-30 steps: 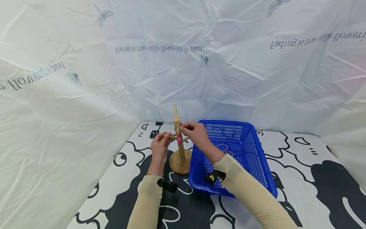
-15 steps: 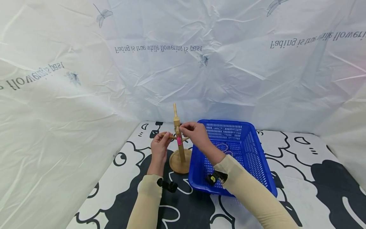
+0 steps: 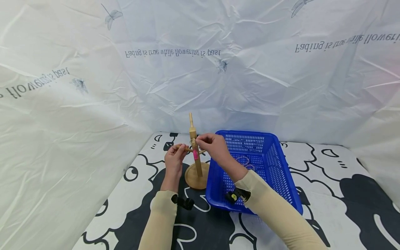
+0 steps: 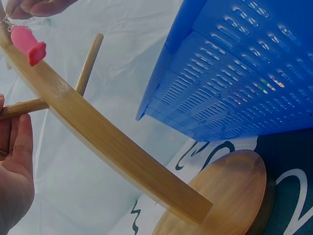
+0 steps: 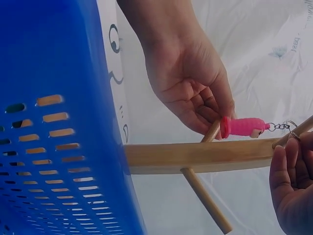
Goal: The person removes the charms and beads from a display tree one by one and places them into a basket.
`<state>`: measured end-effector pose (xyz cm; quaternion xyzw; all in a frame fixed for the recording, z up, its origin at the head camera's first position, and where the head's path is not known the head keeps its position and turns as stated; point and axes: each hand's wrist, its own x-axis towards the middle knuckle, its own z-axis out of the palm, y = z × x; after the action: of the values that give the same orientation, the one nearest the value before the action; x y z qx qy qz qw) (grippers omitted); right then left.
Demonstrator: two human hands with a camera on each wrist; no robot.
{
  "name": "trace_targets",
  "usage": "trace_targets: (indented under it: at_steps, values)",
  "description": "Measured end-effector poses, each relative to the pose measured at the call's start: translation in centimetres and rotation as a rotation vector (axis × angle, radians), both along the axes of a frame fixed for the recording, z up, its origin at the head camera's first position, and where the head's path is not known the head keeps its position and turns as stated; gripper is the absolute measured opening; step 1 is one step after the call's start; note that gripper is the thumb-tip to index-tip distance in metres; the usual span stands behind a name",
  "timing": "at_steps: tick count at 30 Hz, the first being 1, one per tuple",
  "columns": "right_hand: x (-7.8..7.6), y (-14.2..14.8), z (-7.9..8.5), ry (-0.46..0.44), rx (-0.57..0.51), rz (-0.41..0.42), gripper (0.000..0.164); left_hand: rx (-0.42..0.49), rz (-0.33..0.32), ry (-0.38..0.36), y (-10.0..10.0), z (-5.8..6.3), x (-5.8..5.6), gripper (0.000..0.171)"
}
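Note:
A wooden stand [image 3: 198, 165] with a round base [image 4: 230, 196] and side pegs rises left of the basket. My left hand [image 3: 175, 158] grips one of its side pegs [image 4: 24, 108] between thumb and fingers. My right hand [image 3: 215, 146] pinches the metal ring [image 5: 292, 129] of a keychain at an upper peg [image 5: 305, 126]. The ring overlaps that peg in the right wrist view. From the ring, a short chain leads to a pink figure charm [image 5: 244, 127], which hangs in front of the post. A lower peg [image 5: 208, 200] carries nothing.
A blue plastic basket [image 3: 284, 173] stands right beside the stand, under the right forearm. Thin pinkish loops [image 3: 243, 160] lie inside it. The tablecloth [image 3: 337, 166] has a black and white cartoon print. White printed sheeting [image 3: 175, 80] hangs behind.
The pink charm has turned slightly, and the ring shows more clearly at the upper peg. Both hands have stayed nearly in place.

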<state>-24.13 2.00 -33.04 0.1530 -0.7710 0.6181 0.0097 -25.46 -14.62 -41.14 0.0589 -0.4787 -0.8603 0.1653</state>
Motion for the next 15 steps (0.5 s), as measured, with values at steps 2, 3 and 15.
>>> trace_targets:
  at_steps: [2, 3, 15]
  values:
    - [0.18, -0.01, 0.13, 0.001, 0.000, 0.001, 0.020, -0.005, 0.003, -0.012, -0.02, 0.00, -0.04, 0.003]
    - [0.27, -0.01, 0.21, 0.001, 0.001, -0.001, 0.019, -0.007, 0.004, -0.013, -0.05, -0.02, -0.06, 0.005]
    - [0.90, 0.13, 0.68, -0.003, -0.025, 0.014, 0.019, -0.015, -0.003, -0.015, -0.04, 0.06, 0.01, 0.014]
